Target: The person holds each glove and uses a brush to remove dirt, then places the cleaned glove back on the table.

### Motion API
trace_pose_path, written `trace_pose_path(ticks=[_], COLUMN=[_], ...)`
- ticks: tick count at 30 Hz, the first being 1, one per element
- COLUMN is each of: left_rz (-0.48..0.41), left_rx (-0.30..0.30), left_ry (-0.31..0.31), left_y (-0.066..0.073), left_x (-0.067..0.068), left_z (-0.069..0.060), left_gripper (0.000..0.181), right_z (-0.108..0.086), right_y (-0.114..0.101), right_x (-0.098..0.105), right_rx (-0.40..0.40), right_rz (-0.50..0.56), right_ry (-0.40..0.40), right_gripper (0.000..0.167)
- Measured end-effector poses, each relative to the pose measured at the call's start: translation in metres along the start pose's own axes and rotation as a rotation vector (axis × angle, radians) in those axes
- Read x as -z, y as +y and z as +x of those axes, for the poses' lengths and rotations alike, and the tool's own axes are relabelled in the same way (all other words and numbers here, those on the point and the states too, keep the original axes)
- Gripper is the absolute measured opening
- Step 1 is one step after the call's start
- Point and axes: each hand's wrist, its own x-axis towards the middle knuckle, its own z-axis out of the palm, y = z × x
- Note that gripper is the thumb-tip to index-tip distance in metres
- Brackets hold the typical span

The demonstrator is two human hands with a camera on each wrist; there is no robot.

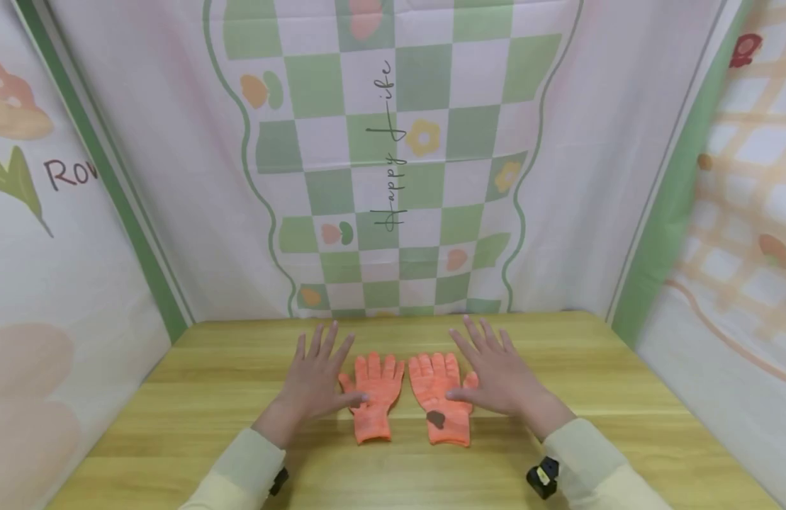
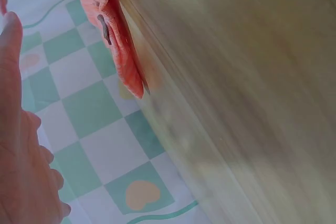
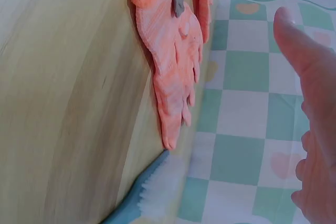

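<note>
Two bare hands fan out over a wood-grain table, the left hand toward 9 o'clock and the right hand toward 3, fingers straight, spread wide and gripping nothing. Between them at the dial's centre lie two orange gloves, the left glove just beside the right glove, fingers toward 12 and cuffs toward 6. A dark patch marks the right glove's cuff. The right wrist view shows what looks like a brush near that glove's 3 o'clock side; the right hand probably hides it from the head view.

A palm lowered blind there could knock the brush or drag the glove askew; if the patch is loose, a brushing thumb could smear it. The table's far edge, at 12, runs close to a checked curtain, leaving little reach forward; bare wood stretches wider toward 8 and 4.
</note>
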Motion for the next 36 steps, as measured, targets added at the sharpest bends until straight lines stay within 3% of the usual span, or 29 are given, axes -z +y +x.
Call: trace_pose_path(ticks=[10, 22, 30, 36], left_rz=[-0.006, -0.200, -0.270, -0.254], left_rx=[0.042, 0.126, 0.146, 0.117], left_ry=[-0.005, -0.092, -0.125, -0.116], left_y=[-0.006, -0.007, -0.006, -0.004], left_x=[-0.002, -0.002, -0.007, -0.009], left_z=[-0.006, -0.019, -0.022, -0.023], left_gripper=[0.108, 0.099, 0.093, 0.088], right_z=[-0.011, -0.032, -0.047, -0.057], right_y=[0.011, 0.027, 0.032, 0.035], right_x=[0.005, 0.007, 0.012, 0.010], right_rx=[-0.051, -0.096, -0.107, -0.143], right_rz=[-0.029, 0.004, 0.049, 0.059], right_ry=[-0.007, -0.006, 0.001, 0.005], right_gripper=[0.094, 0.083, 0.074, 0.069])
